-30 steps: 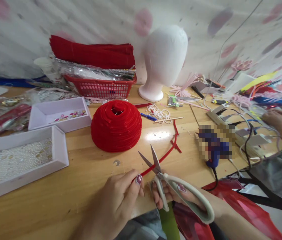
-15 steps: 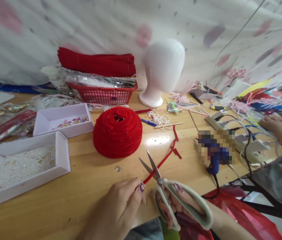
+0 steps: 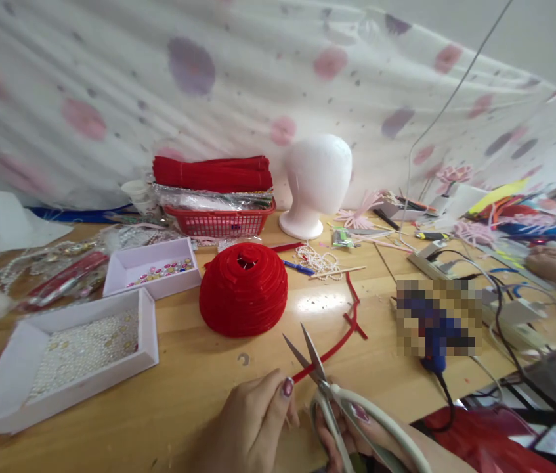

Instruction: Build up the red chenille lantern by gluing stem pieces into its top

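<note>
My left hand (image 3: 253, 424) is at the bottom centre, its fingers closed in a pinch on the near end of a thin red strip (image 3: 333, 345) that runs up and right across the wooden table (image 3: 184, 368). My right hand (image 3: 356, 437) grips white-handled scissors (image 3: 327, 391); their blades are spread apart around the strip just past my left thumb. A red dome-shaped piece (image 3: 243, 289) made of wound strips sits on the table beyond the scissors.
Two white trays lie at left: the near tray (image 3: 68, 358) holds pearls, the far tray (image 3: 152, 266) holds coloured beads. A red basket (image 3: 221, 220) with red strips and a white foam head (image 3: 316, 184) stand at the back. A glue gun (image 3: 432, 335), cables and another person's hand (image 3: 551, 266) are at right.
The camera has tilted up, so the hands and table sit lower in the picture. The scissor blades stay spread around the red strip, and my left hand keeps its pinch.
</note>
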The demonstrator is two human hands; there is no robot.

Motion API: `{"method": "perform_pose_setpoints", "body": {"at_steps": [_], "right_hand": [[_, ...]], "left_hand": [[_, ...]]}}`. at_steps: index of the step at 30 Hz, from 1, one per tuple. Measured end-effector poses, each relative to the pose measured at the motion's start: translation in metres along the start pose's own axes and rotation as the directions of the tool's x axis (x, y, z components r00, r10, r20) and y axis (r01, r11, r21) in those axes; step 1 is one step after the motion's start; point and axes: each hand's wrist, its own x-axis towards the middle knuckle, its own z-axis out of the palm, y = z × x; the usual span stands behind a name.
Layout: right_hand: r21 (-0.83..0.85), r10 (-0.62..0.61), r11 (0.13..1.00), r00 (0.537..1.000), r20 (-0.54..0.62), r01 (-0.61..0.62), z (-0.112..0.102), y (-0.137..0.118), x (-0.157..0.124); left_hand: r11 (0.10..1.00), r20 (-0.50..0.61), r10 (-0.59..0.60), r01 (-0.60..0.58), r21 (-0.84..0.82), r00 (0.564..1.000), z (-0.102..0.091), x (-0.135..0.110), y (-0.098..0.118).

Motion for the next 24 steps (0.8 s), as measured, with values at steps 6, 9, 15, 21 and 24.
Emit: {"method": "perform_pose_setpoints", "body": {"at_steps": [6,9,15,21,24], "right_hand": [[0.014,-0.023,1.0,1.0,0.009,0.023,0.009,-0.001,0.001],[0.016,-0.031,0.999,0.999,0.012,0.031,0.01,0.0,0.001],[0.057,-0.054,0.997,0.999,0.003,0.054,0.012,0.005,0.005],[0.13,-0.074,0.989,0.997,0.011,0.072,0.013,0.01,0.01],[0.099,-0.15,0.984,0.988,0.039,0.146,0.014,0.006,0.008]], "left_hand": [[0.998,0.073,-0.06,0.058,0.029,0.995,0.004,-0.001,0.0],[0.999,0.093,-0.046,0.047,-0.003,0.995,0.005,0.0,-0.003],[0.997,0.1,-0.04,0.046,-0.057,0.994,0.003,0.0,-0.006],[0.994,0.109,-0.081,0.088,-0.058,0.991,0.006,0.001,-0.01],[0.99,0.125,-0.113,0.122,-0.068,0.986,0.005,0.0,-0.012]]}}
